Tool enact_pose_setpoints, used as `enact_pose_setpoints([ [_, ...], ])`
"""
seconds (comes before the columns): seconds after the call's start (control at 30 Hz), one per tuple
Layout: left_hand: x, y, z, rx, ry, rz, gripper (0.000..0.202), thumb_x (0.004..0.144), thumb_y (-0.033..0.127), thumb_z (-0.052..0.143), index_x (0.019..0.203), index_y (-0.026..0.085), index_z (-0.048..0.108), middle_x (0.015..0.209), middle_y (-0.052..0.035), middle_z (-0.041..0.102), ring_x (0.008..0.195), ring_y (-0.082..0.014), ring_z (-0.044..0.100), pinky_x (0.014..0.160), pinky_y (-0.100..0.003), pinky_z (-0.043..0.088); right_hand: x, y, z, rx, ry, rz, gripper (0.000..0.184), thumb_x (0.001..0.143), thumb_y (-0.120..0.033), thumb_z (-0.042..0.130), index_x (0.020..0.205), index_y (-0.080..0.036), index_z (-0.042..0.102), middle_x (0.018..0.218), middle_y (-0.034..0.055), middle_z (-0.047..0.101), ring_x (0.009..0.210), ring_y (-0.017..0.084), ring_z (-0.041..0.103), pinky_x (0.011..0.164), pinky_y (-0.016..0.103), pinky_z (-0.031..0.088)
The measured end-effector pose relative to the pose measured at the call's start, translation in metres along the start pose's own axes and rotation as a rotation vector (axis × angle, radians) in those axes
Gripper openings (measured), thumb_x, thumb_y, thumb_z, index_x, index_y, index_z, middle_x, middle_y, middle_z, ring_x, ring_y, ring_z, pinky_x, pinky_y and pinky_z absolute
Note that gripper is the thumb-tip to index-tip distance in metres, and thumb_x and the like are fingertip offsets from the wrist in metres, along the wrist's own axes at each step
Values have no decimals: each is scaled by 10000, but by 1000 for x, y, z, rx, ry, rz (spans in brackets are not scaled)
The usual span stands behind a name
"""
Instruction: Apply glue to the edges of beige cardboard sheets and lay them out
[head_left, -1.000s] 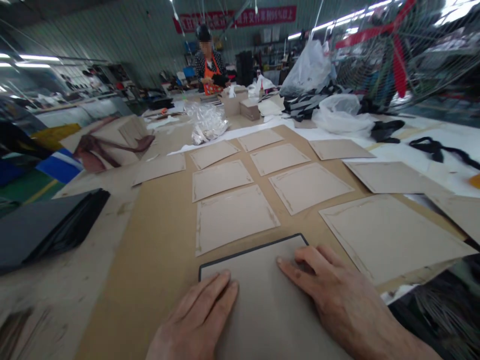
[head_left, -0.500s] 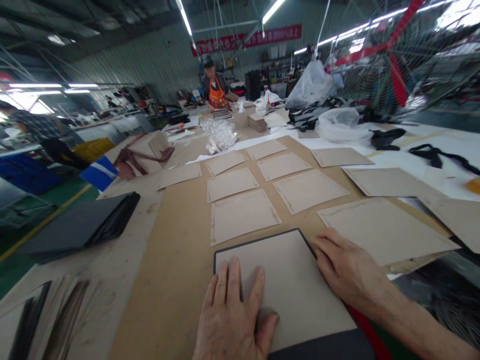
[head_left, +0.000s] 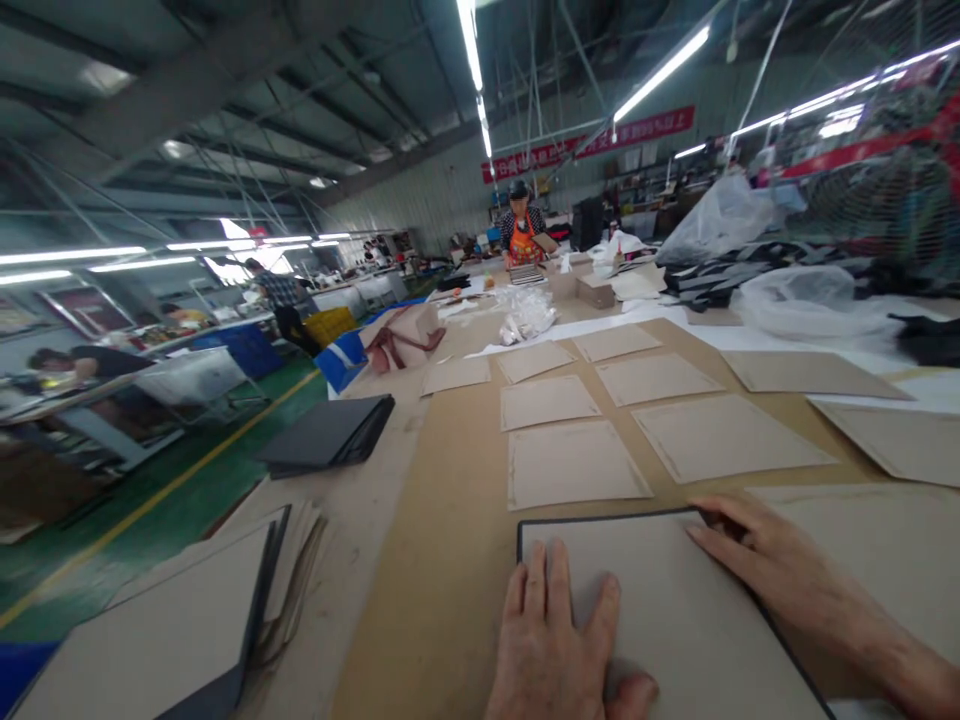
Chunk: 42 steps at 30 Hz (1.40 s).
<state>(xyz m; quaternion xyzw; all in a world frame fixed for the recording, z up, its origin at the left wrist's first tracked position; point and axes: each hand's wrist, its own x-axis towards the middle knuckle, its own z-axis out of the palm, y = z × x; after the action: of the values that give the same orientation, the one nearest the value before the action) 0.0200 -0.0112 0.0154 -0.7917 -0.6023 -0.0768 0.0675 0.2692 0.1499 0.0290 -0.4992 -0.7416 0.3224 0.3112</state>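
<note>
A beige panel with a dark border (head_left: 679, 620) lies on the table in front of me. My left hand (head_left: 562, 640) rests flat on its face near the left side, fingers spread. At the panel's far right corner is my right hand (head_left: 780, 570), its thumb and forefinger closed about the edge; the other fingers are partly hidden. Beyond the panel, several loose beige sheets (head_left: 574, 465) are laid out in rows on brown board (head_left: 427, 520), with darker marks along their edges.
At the left sit a stack of dark panels (head_left: 330, 432) and a pile of beige and dark-edged panels (head_left: 180, 620). Farther off are crumpled clear plastic (head_left: 527, 315), a cardboard box (head_left: 409, 335) and black strips (head_left: 720, 275). A person in an orange apron (head_left: 525, 240) stands at the far end.
My view has turned left, so the scene sits farther right. My right hand has moved along the panel's right edge to its far corner. My left hand stays flat on the panel.
</note>
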Motion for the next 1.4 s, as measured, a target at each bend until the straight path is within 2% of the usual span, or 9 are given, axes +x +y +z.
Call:
enact_pose_setpoints([
  [0.17,0,7,-14,-120,39,-92,776,867,640,593,1530,270,430,1537,-226,441,1376,-490,438,1038,-645,435,-2,-37,-7,579,-125,234,389,809,-556,747,960,-212,644,789,-1,651,666,180,594,569,279,476],
  [0.3,-9,4,-16,-217,264,-141,865,875,522,652,1578,174,288,1594,-214,356,1454,-429,341,1115,-614,395,-9,-51,-15,803,-91,342,550,699,-523,880,1072,-211,623,849,22,703,665,184,626,563,268,506],
  [0.37,-15,1,-16,-327,412,-299,866,901,420,649,1596,184,189,1641,-211,242,1499,-400,256,1151,-609,351,-14,-53,-22,802,-45,364,585,679,-525,896,1101,-213,638,838,35,717,671,196,640,555,262,513],
  [0.5,-22,-3,-26,-1040,575,-706,860,878,466,685,1568,214,237,1601,-209,339,1423,-346,429,1080,-493,466,-17,-61,-33,793,48,320,559,668,-519,897,1089,-231,670,787,33,710,678,217,652,533,259,522],
  [0.67,-24,-9,-51,-1890,330,-931,607,704,506,851,1163,139,704,1070,-174,759,962,-326,736,793,-379,585,-9,-89,-25,834,18,365,672,613,-540,899,1164,-253,642,874,65,732,654,258,672,485,311,544],
  [0.77,-29,-20,-60,-1922,393,-952,507,643,474,903,991,132,765,848,-125,777,769,-274,744,734,-346,570,-6,-102,-9,899,-168,431,837,647,-569,862,1363,-295,525,1025,94,746,776,338,720,587,424,614],
  [1.0,-45,-63,-64,-1797,574,-997,453,678,454,882,980,136,770,805,-91,774,712,-245,726,660,-308,544,14,-133,38,735,-547,148,726,817,-491,755,1429,-221,475,1326,129,645,1111,336,666,889,461,602],
  [1.27,-63,-86,-61,-1834,650,-943,404,728,441,851,932,111,737,803,-96,766,621,-177,688,654,-269,527,39,-148,73,878,-646,264,867,710,-431,859,1471,-306,462,1285,111,676,1049,383,687,785,482,631],
  [1.4,-82,-87,-76,-1794,700,-917,416,748,411,843,1005,119,698,860,-100,770,651,-173,696,665,-265,535,42,-156,88,819,-666,319,852,733,-472,839,1483,-346,453,1248,110,694,939,389,716,711,478,638],
])
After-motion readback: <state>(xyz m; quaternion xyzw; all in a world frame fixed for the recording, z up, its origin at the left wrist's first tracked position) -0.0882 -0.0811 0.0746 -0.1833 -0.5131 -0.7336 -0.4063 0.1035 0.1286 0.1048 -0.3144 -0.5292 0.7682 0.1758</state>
